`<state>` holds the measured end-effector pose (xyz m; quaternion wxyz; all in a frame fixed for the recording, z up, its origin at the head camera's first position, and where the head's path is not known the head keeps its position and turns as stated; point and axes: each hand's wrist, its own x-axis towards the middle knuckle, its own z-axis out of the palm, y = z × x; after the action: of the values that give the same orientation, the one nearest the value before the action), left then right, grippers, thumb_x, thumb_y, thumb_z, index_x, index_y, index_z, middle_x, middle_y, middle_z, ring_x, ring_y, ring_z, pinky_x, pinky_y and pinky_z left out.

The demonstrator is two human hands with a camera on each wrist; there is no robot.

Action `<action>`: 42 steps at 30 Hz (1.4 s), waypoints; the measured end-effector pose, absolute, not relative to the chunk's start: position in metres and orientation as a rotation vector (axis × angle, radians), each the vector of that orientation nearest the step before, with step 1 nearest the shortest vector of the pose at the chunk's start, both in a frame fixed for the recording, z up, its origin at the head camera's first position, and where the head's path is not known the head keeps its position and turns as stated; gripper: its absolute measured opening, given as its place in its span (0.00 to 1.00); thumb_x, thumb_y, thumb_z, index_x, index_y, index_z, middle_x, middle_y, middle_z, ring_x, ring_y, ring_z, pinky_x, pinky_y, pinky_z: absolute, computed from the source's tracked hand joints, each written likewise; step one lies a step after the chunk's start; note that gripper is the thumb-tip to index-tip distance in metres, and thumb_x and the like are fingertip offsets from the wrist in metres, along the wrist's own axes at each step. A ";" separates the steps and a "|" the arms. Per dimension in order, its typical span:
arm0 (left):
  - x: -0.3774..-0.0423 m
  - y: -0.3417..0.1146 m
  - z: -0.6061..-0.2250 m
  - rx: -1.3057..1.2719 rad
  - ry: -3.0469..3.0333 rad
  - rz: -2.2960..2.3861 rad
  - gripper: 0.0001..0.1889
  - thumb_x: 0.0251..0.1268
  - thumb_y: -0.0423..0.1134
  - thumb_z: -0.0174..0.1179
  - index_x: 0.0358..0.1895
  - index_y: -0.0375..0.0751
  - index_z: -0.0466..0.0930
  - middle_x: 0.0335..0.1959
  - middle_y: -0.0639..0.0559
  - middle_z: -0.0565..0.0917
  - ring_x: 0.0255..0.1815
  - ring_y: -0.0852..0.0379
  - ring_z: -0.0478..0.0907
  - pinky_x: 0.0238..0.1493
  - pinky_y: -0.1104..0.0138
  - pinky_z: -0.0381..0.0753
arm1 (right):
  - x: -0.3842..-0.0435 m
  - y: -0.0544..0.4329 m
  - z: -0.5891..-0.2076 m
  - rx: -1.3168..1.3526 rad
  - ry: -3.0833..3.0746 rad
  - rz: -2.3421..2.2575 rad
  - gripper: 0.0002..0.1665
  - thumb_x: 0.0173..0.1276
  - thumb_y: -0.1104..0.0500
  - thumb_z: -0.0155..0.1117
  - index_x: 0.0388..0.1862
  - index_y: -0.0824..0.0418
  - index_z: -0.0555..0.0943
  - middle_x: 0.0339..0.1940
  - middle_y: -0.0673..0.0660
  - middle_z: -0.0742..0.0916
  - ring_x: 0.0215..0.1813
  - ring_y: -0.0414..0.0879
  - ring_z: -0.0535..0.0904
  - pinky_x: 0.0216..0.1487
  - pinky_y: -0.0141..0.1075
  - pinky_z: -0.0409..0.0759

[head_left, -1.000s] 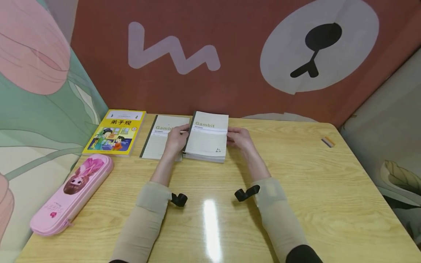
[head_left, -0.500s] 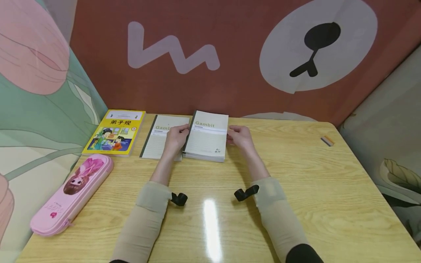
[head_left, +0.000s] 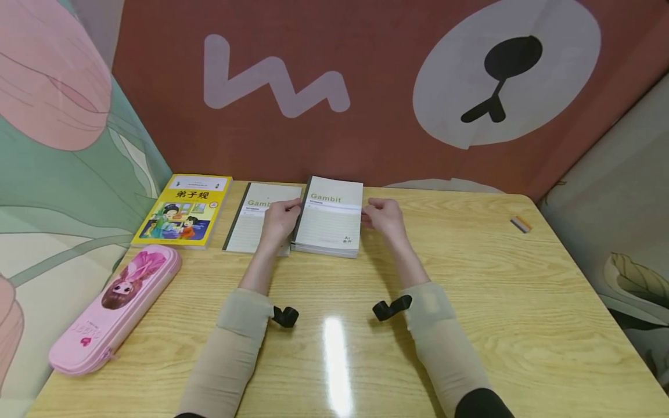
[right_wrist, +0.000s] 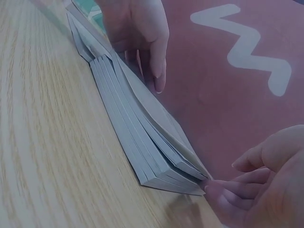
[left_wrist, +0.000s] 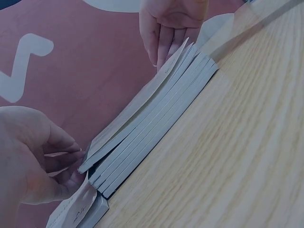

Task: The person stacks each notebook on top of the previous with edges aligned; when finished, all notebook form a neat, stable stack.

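A stack of Gambit notebooks (head_left: 329, 217) with pale covers and dark spines lies near the back of the table. My left hand (head_left: 281, 222) is at its spine side, fingertips touching the top notebook's edge in the left wrist view. On the opposite side, my right hand (head_left: 384, 216) touches the stack's corner with its fingers (right_wrist: 237, 190), thumb held apart from them. A gap shows between the upper and lower notebooks (left_wrist: 156, 123). Another Gambit notebook (head_left: 241, 232) lies just left of the stack, partly covered by my left hand.
A yellow picture-covered book (head_left: 180, 212) lies at the back left, with a pink pencil case (head_left: 117, 307) in front of it. A small striped object (head_left: 521, 224) rests at the right of the wooden table (head_left: 470, 325). A reddish-brown wall panel (head_left: 376, 133) stands behind.
My right thumb and hand have shifted slightly away from the stack's right edge, with fingers still at it. The left hand and the notebooks have hardly moved.
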<state>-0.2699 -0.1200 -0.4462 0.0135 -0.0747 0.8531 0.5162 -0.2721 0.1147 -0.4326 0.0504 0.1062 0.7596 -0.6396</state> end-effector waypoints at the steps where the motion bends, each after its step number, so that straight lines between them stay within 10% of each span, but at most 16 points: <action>1: -0.270 -0.120 -0.446 -0.229 2.660 1.605 0.20 0.78 0.40 0.51 0.66 0.42 0.81 0.70 0.45 0.80 0.76 0.46 0.72 0.77 0.53 0.72 | -0.272 0.115 -0.432 0.315 2.319 -1.944 0.29 0.78 0.66 0.52 0.75 0.75 0.67 0.64 0.75 0.82 0.62 0.65 0.83 0.65 0.51 0.84; 42: -0.271 -0.124 -0.446 -0.241 2.662 1.571 0.19 0.78 0.40 0.52 0.65 0.45 0.83 0.67 0.45 0.82 0.71 0.47 0.77 0.71 0.52 0.78 | -0.271 0.116 -0.429 0.281 2.492 -1.667 0.27 0.77 0.60 0.54 0.71 0.72 0.74 0.63 0.70 0.85 0.62 0.61 0.84 0.66 0.49 0.83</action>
<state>-0.2705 -0.1239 -0.4459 0.0205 -0.0777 0.8584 0.5067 -0.2707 0.1159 -0.4294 0.0648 0.0932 0.8258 -0.5525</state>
